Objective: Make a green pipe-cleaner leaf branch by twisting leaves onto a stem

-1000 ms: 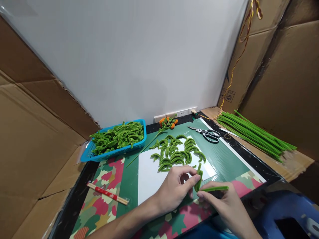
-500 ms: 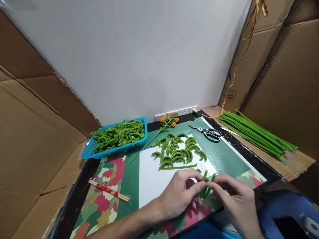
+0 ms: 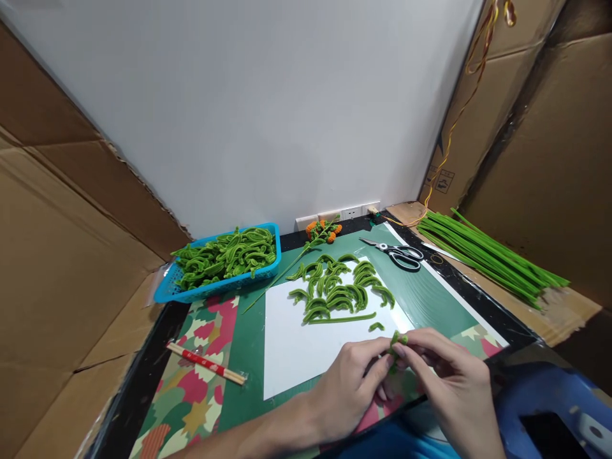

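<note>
My left hand (image 3: pixel 356 379) and my right hand (image 3: pixel 447 366) meet at the table's near edge. Both pinch a small bundle of green pipe cleaners (image 3: pixel 395 350) between thumb and fingers. Its lower part is mostly hidden behind the fingers. Just beyond them, a short bent green piece (image 3: pixel 376 326) lies on the white sheet of paper (image 3: pixel 296 344). Farther up the sheet are several curved green pipe cleaner pieces (image 3: pixel 339 296) in rows, with a straight pipe cleaner (image 3: pixel 342 319) along their near side.
A blue basket (image 3: pixel 165 290) heaped with bent green pieces stands back left. An orange-flowered stem (image 3: pixel 306 248) and black-handled scissors (image 3: pixel 399 255) lie behind the paper. Long green pipe cleaners (image 3: pixel 492 258) rest on cardboard at right. Wrapped chopsticks (image 3: pixel 208 363) lie at left.
The pipe cleaners between my fingers stood up as separate loops and are now bunched closer together, more covered by my fingers. The short bent piece beyond my hands is more exposed.
</note>
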{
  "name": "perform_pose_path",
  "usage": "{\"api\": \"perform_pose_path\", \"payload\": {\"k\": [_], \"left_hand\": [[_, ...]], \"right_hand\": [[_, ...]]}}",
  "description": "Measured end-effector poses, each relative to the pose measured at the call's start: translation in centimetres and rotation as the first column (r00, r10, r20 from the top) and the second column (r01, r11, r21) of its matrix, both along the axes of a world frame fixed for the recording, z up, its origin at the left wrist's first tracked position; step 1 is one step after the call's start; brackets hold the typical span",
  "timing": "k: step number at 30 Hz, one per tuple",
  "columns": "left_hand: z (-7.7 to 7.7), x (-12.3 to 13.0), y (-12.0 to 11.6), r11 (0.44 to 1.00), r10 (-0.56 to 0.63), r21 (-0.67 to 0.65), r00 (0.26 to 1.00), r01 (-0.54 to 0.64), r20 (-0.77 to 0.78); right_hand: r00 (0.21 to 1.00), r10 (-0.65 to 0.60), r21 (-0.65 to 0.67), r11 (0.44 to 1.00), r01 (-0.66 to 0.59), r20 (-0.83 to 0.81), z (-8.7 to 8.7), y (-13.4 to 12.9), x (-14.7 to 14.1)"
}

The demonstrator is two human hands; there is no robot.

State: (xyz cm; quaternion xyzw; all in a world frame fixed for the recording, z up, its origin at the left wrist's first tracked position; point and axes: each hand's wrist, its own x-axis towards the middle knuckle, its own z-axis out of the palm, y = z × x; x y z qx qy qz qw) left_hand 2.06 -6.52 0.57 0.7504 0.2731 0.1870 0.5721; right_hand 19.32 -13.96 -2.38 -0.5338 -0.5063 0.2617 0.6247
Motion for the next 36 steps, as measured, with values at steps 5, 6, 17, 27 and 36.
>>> {"api": "perform_pose_path", "payload": {"k": [5,6,17,27,36], "left_hand": [[-1.3,0.4,-1.2,0.984,0.008,-0.179,1.000,-0.003,0.026],[-1.6,0.4,-1.4,0.972,0.014,-0.236,1.000,-0.008,0.027],[-2.7,0.0,-0.3,0.999,-0.011,-0.052,1.000,0.012,0.029],[-3.7,0.1,-0.8,0.923,0.068,-0.383,0.996,-0.040,0.058],[-3.0,0.3,-0.8,0.875,0.121,-0.482,0.985,-0.049,0.121]], "right_hand": [[0.994,0.075,-0.038,0.996,-0.079,-0.085,-0.1,0.3,0.4],[0.990,0.102,-0.055,0.993,-0.108,-0.098,-0.2,0.4,0.5],[0.985,0.085,0.020,0.996,-0.083,-0.150,-0.5,1.1,0.2],[0.959,0.039,-0.059,0.997,-0.058,-0.280,-1.9,1.1,0.0],[0.953,-0.128,-0.164,0.983,0.084,-0.276,-1.8,0.4,0.0]]}}
